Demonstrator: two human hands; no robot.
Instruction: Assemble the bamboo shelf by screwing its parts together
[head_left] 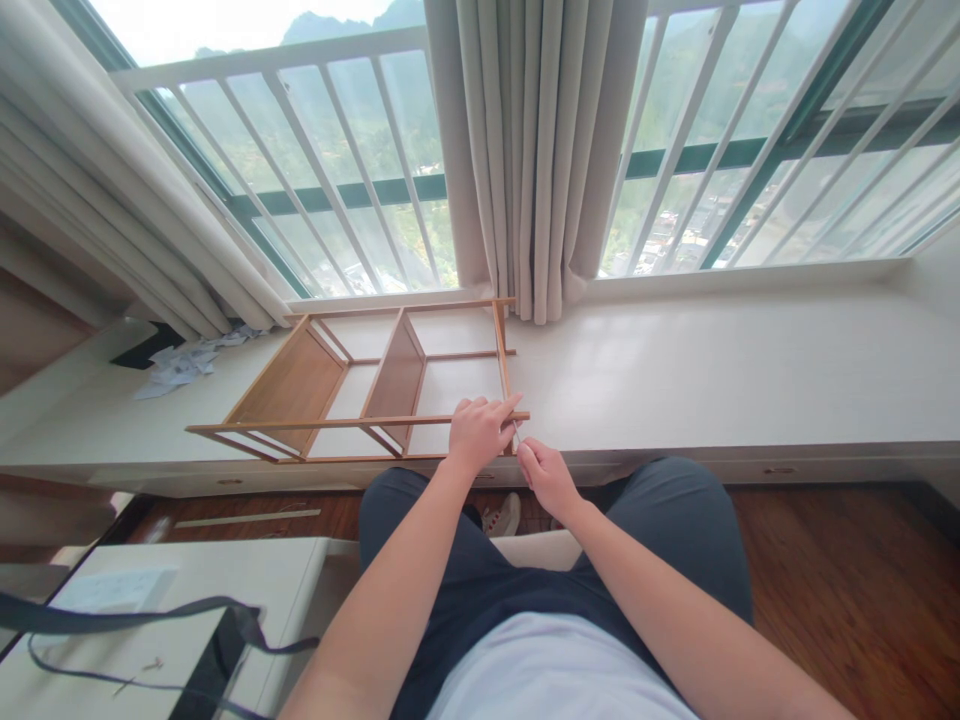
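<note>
A brown wooden shelf frame [390,376] with panels across it lies on its side on the white window ledge [697,360]. My left hand [480,432] is closed round the right end of its front rail, with one finger stretched along it. Just right of that end, my right hand [549,474] is closed in a pinch on a thin metal tool [516,431]. The tool's tip points up at the rail's end, close to my left fingers. Its exact kind and the spot it meets are hidden by my fingers.
Crumpled pieces of paper or wrapping [180,365] lie at the ledge's left end. Curtains [517,150] hang behind the shelf frame, before barred windows. A white cabinet [300,570] with a dark strap [202,605] stands at lower left. My knees are under the ledge's front edge.
</note>
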